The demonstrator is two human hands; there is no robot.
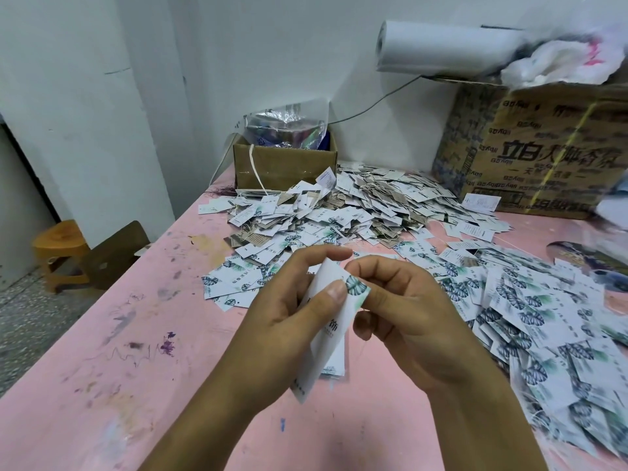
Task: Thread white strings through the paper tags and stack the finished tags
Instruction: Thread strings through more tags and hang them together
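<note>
While both hands hang over the pink desk (pixel 119 368), well in front of the small box (pixel 285 168), the left hand (pixel 289 321) pinches a leaf-print tag (pixel 334 331) between thumb and fingers, and the right hand (pixel 407 311) nips its top corner with curled fingers. Just in front and right of the box lies a heap (pixel 356 205) of strung tags; nearer and further right, loose tags (pixel 530 314) spread.

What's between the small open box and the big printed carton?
Head view: a heap of strung paper tags on the pink table, filling the gap.
</note>
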